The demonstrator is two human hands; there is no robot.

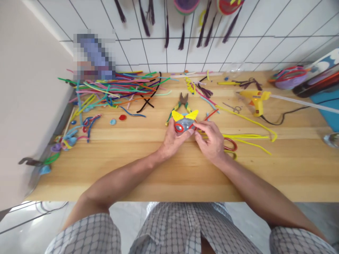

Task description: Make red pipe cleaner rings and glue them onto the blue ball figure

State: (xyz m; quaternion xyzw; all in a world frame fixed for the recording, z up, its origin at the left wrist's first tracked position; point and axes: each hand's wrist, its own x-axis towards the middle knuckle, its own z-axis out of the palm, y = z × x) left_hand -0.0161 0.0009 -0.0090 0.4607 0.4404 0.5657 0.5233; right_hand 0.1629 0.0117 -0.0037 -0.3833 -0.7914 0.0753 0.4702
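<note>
My left hand (172, 139) is closed around a small, shiny, clear-looking rounded craft piece (186, 121). Two yellow ear shapes (192, 114) stick up from its top, and a red ring (179, 127) lies on its left front. At the piece's right side, the fingertips of my right hand (212, 139) pinch a red pipe cleaner (212, 115), whose free end points up and to the right. Just behind the piece lie pliers (183, 100) with green and yellow handles. Scissors with a red handle loop (231, 144) are partly hidden by my right hand.
A pile of coloured pipe cleaners (127, 88) covers the back left. Yellow pipe cleaners (246, 136) lie to the right. A yellow glue gun (256, 100) with a cord and small scissors (233, 107) sit farther right. Dark tassels (181, 38) hang on the tiled wall.
</note>
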